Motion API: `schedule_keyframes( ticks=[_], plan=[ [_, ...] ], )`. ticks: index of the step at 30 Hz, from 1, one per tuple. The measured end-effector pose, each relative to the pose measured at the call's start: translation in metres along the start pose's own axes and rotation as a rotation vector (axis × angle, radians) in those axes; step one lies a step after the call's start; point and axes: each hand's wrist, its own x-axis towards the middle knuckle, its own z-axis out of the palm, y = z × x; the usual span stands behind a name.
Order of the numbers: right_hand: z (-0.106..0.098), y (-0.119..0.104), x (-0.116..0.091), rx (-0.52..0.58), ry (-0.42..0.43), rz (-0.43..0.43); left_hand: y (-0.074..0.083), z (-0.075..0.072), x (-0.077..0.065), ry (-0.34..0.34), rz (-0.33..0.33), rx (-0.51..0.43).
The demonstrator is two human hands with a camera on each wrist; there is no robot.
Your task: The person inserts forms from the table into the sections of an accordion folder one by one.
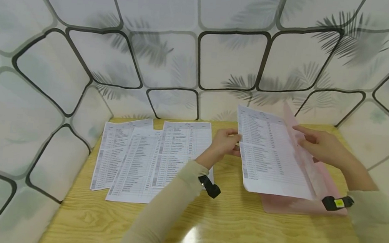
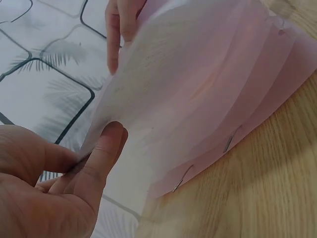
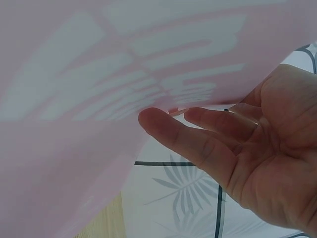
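A printed sheet (image 1: pixel 268 151) with table rows stands tilted above the wooden table. My left hand (image 1: pixel 225 142) pinches its left edge between thumb and fingers; the left wrist view shows this grip from behind the paper. Directly right of the sheet, my right hand (image 1: pixel 322 146) holds up the pink translucent cover of a folder (image 1: pixel 298 207). In the right wrist view, the thumb (image 3: pixel 173 129) presses the pink cover (image 3: pixel 64 163) near its edge. The rest of the folder lies on the table, partly hidden by the sheet. Thin metal pieces (image 2: pixel 183 178) show along its edge.
Several more printed sheets (image 1: pixel 135 162) lie overlapping on the left of the wooden table (image 1: pixel 226 228). A patterned cloth wall (image 1: pixel 234 63) encloses the back and both sides. Each wrist carries a black strap device (image 1: pixel 209 186).
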Motion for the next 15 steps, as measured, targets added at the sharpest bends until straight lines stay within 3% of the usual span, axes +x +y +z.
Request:
schedule_keyframes(
  ticks=[8,15],
  plan=[
    [0.000,-0.002,0.000,0.011,-0.005,0.009,-0.006,0.012,0.002,-0.067,0.009,-0.041],
    [0.000,-0.003,0.000,0.005,-0.004,0.010,-0.008,0.020,0.003,-0.069,0.006,-0.034]
  ],
)
